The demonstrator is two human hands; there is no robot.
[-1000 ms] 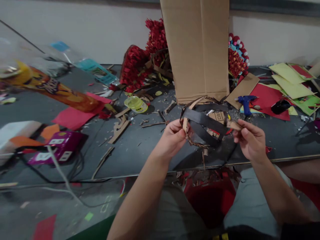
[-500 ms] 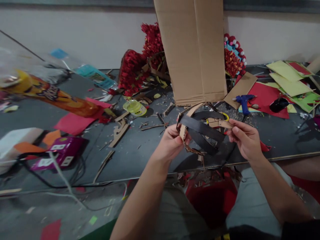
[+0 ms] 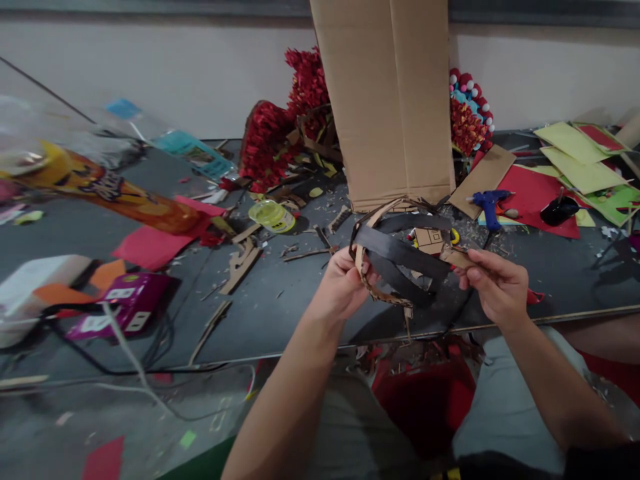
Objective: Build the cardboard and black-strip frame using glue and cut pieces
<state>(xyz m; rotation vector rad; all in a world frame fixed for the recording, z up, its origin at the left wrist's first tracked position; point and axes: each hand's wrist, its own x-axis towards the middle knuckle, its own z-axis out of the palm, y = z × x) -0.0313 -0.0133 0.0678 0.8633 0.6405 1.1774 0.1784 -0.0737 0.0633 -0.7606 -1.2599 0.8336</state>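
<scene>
Between my hands, above the table's front part, is a rounded frame of bent black and brown cardboard strips point(image 3: 395, 248). My left hand point(image 3: 345, 280) is closed on its left rim, thumb and fingers pinching the cardboard. On the right, my right hand point(image 3: 495, 283) pinches a short brown cardboard piece point(image 3: 456, 257) at the frame's right end; whether that piece is joined to the frame I cannot tell. Behind the frame, a small cardboard piece with drawn lines point(image 3: 431, 240) and a yellow ring point(image 3: 455, 235) show on the table.
A tall cardboard sheet point(image 3: 387, 113) leans on the wall. A blue glue gun point(image 3: 490, 203) and a black cup point(image 3: 559, 211) lie to the right. Leftward are a yellow-green jar point(image 3: 273, 217), an orange snack bag point(image 3: 125, 197), a purple box point(image 3: 133, 300) with cables, and cardboard scraps point(image 3: 241, 267).
My right hand has moved slightly right with the small cardboard piece, and the frame has turned a little. More of the lined cardboard piece behind it shows. My left hand keeps its hold.
</scene>
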